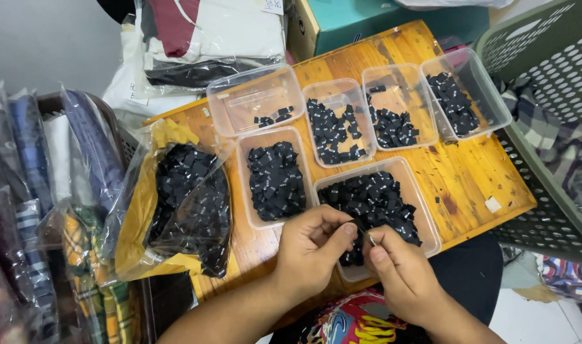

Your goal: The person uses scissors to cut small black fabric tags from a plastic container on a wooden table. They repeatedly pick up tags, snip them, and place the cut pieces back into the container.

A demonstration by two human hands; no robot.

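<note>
Left hand (313,245) and right hand (398,271) both pinching one small black cloth tag (358,227) over the clear plastic tub (431,220). Best gripped gently, fingertips only.

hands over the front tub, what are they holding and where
Both hands, left and right, pinch one small black label between them by its ends.

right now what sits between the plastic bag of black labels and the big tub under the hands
In the head view, a clear tub heaped with black labels sits between the bag and the big tub, on the wooden board.
</note>
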